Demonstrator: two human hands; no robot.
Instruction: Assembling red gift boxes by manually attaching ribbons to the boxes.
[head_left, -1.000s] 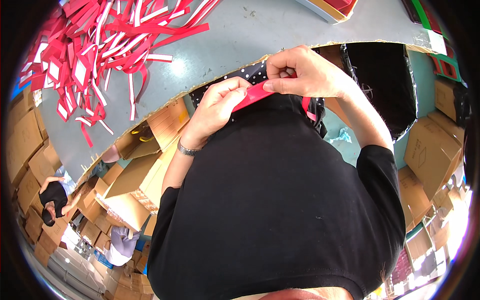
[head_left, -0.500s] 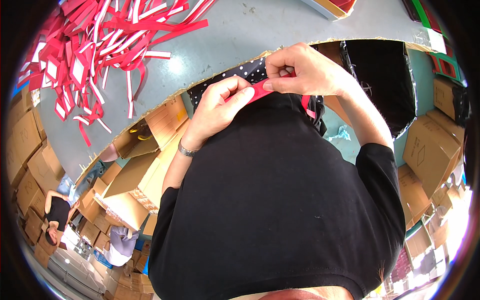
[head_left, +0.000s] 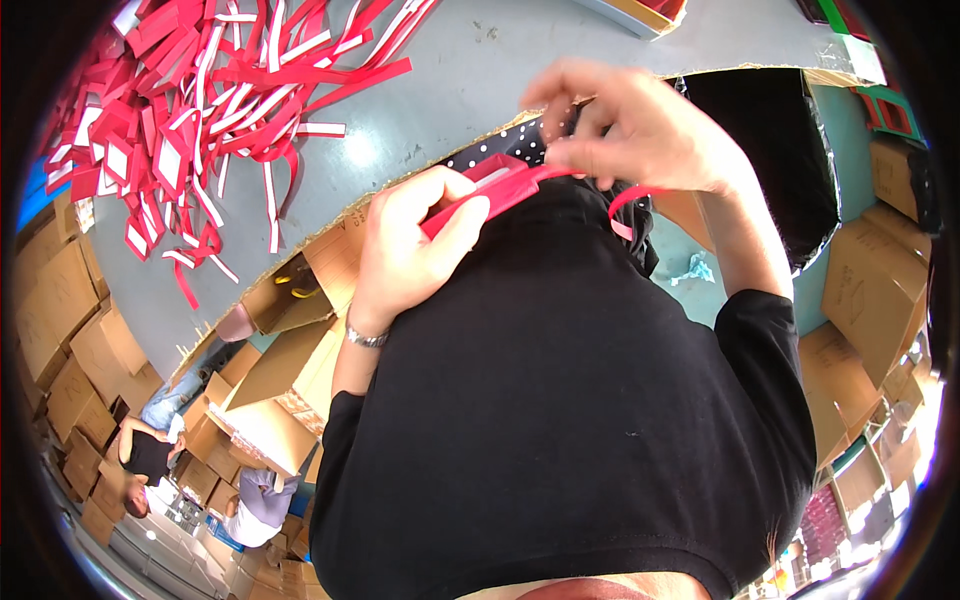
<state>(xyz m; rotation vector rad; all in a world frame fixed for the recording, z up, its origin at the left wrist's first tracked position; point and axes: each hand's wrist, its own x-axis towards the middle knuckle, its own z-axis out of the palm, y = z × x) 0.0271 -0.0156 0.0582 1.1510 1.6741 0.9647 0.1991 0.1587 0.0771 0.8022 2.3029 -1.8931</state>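
Left hand (head_left: 415,245) grips flat red card strip (head_left: 490,195); right hand (head_left: 630,130) pinches its far end, above grey tabletop (head_left: 500,80).

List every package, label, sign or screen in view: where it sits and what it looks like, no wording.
Red tag: flat red card piece pinched between left hand and right hand, before the black shirt.
Pile of red and white tags and strips: heaped upper left on the grey table.
Brown cardboard boxes: stacked along the left edge.
More brown boxes: at the right.
No signs or screens in view.
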